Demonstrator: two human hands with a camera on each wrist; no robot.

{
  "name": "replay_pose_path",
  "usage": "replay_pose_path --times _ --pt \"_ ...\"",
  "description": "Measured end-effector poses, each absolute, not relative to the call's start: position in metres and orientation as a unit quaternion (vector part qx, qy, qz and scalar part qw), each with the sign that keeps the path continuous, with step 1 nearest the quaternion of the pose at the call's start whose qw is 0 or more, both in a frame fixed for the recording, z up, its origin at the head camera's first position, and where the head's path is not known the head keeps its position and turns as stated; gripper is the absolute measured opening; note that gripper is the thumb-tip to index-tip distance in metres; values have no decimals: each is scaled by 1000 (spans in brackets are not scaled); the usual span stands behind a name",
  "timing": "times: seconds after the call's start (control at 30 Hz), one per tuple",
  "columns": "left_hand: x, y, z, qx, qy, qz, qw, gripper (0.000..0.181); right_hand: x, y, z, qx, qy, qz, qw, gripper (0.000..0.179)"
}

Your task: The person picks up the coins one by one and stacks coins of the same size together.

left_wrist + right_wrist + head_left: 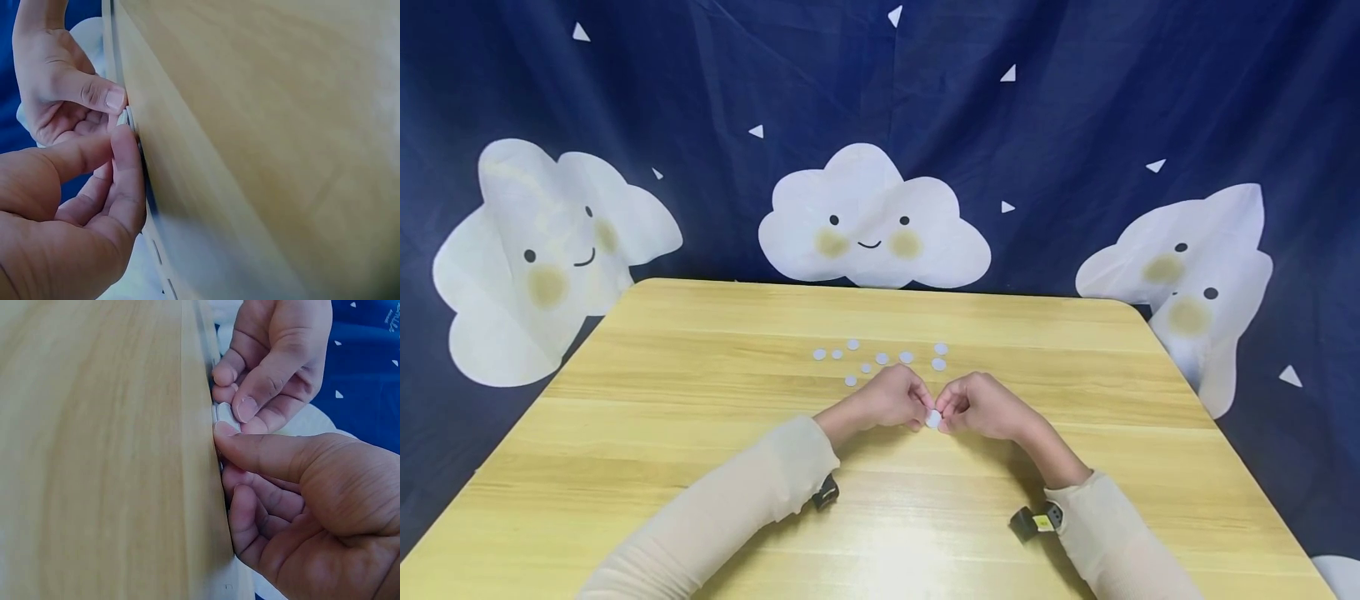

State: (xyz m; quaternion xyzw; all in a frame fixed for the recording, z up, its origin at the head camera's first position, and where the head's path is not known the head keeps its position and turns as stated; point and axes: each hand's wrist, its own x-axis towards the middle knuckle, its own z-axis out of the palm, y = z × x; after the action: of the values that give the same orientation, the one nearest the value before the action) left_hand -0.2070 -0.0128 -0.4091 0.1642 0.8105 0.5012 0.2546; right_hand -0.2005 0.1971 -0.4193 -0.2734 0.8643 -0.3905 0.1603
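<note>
A small round white disc (933, 418) is pinched between both hands near the middle of the wooden table. My left hand (891, 396) grips its left side with thumb and index finger. From the right, my right hand (988, 407) pinches it the same way. The right wrist view shows the white disc (228, 415) tilted between the fingertips, close over the table, with a second thin pale edge beside it. In the left wrist view the fingers hide most of the disc (123, 117). Just beyond the hands lie several more white discs (882, 358), spread flat and apart.
The light wooden table (700, 467) reaches back to a dark blue curtain (1045, 150) printed with white clouds and triangles. Both forearms, in cream sleeves (737, 492), rest over the near part of the table, with a black wrist camera (1024, 524) near the right cuff.
</note>
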Motion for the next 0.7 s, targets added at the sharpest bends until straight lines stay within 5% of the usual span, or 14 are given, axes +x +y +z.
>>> replay_pose_path --times 0.7 --pt "-206 -5 -408 135 843 465 233 11 -202 197 -418 -276 859 -399 161 14"
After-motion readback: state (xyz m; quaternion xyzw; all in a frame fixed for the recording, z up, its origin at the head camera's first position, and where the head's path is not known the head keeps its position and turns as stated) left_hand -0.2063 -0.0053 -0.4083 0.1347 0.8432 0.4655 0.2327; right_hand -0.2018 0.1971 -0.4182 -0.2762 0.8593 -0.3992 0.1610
